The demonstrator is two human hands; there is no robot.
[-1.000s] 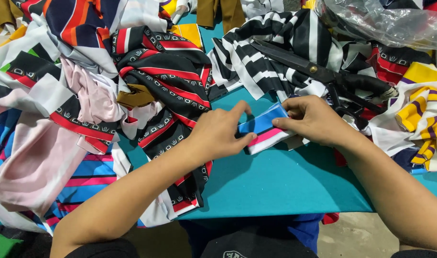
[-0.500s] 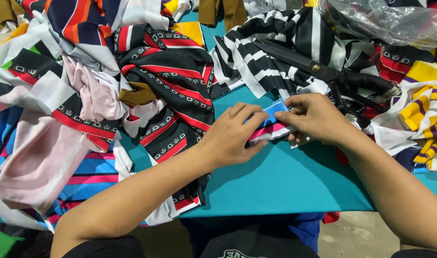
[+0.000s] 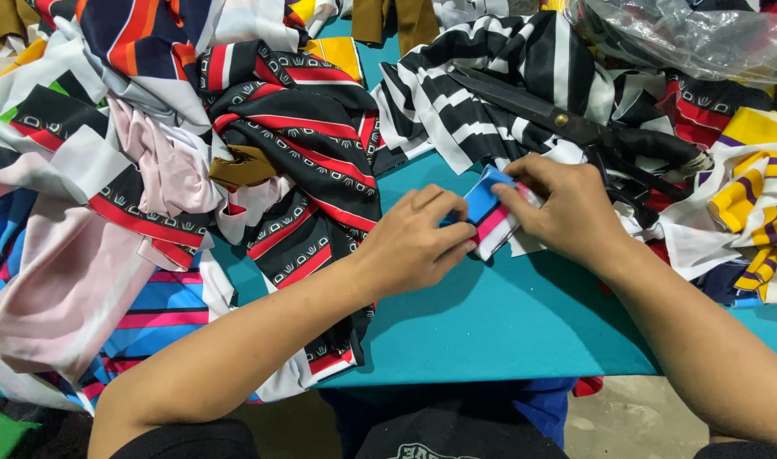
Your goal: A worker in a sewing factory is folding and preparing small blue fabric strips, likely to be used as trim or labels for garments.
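Two hands meet at the frame's centre over the teal table [image 3: 524, 314]: the left hand [image 3: 418, 242] and right hand [image 3: 567, 208], fingers curled, pinch a small blue, pink and white fabric strip [image 3: 489, 217] between them, just below black scissors [image 3: 575, 127].

Bright, even overhead light; soft shadows under forearms at 6 o'clock. Glare on plastic bag [image 3: 703, 38] at 1 o'clock. Sharp focus, slight edge distortion.

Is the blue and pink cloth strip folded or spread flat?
Folded: both hands pinch the strip into a small layered bundle.
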